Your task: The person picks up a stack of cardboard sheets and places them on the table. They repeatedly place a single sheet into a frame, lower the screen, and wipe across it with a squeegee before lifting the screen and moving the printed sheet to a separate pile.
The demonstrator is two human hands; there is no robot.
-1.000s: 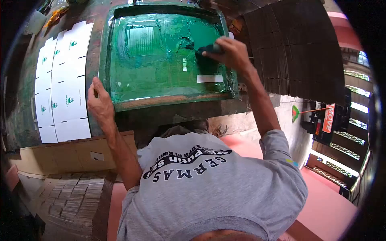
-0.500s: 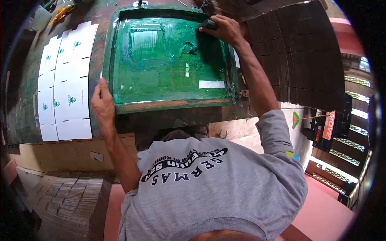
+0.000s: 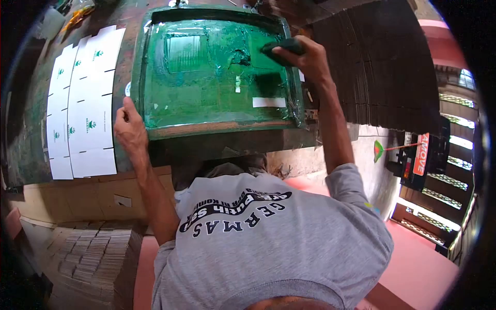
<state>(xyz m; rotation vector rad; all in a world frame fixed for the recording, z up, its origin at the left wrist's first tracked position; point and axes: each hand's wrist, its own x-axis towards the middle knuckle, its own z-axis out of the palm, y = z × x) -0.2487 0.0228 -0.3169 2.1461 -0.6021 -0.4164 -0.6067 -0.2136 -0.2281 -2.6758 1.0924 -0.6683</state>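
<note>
The right hand (image 3: 310,58) is closed round a dark squeegee (image 3: 287,47), over the green screen (image 3: 194,101) spreading leftward from it. The left hand (image 3: 130,126), half-curled, is at the screen's edge, its grip unclear. White printed sheets (image 3: 92,106) lie just left of it; a dark stack (image 3: 374,67) flanks the right hand's outer side.

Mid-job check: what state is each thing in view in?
Right hand: closed on tool
Tool: held over screen
Left hand: at screen's left edge, fingers curled
Screen: smeared green
White strip: flat on screen
White sheets: laid flat, green-printed
Brown bundles: stacked
</note>
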